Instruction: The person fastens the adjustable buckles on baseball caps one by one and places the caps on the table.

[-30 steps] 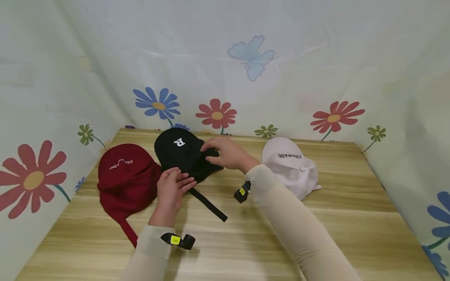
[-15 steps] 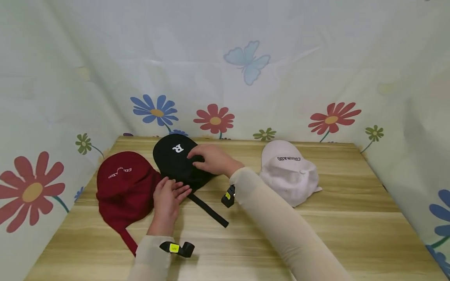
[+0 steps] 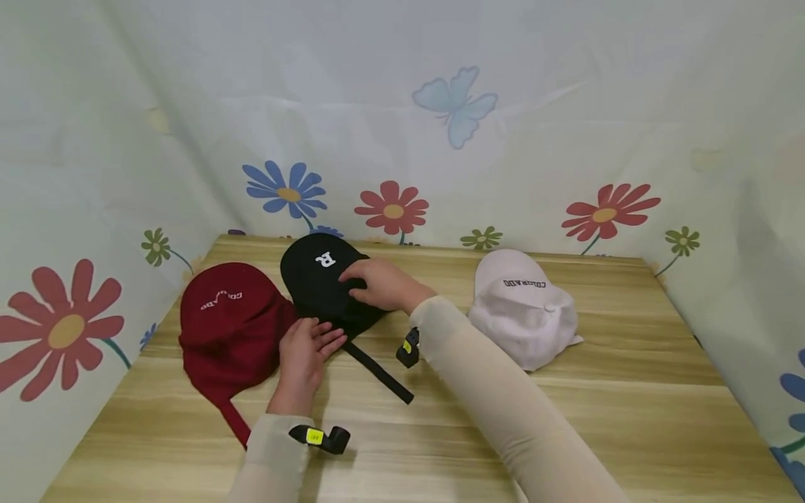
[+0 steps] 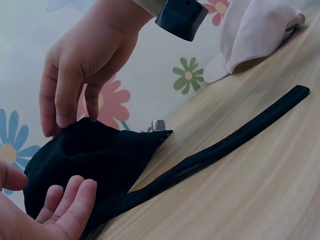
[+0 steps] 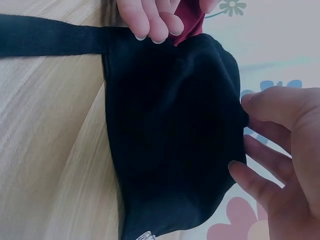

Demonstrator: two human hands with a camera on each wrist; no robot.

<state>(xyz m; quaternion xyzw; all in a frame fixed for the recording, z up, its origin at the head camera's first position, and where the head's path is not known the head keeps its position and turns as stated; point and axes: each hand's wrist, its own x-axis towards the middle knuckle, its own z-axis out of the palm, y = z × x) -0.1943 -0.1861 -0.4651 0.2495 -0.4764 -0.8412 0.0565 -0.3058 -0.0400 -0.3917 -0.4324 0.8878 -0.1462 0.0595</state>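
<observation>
A black baseball cap (image 3: 317,293) with a white letter R lies on the table, its brim toward the back wall. Its long strap (image 3: 385,375) trails toward the front right. My left hand (image 3: 304,353) is at the cap's near left side, fingers extended and slightly bent, palm turned toward the cloth. Over the crown, my right hand (image 3: 385,285) reaches down with loosely bent fingers. In the right wrist view its fingertips meet the edge of the black crown (image 5: 165,125). The left wrist view shows a metal buckle (image 4: 158,125) at the cap's back corner.
A dark red cap (image 3: 233,335) lies directly left of the black one, its strap pointing to the front. To the right sits a pale pink cap (image 3: 522,314). A flower-printed cloth (image 3: 541,161) encloses the wooden table (image 3: 629,419).
My right hand has moved left from the black cap's right edge onto its crown, then stayed there. My left hand keeps its place at the near side. The caps lie as before.
</observation>
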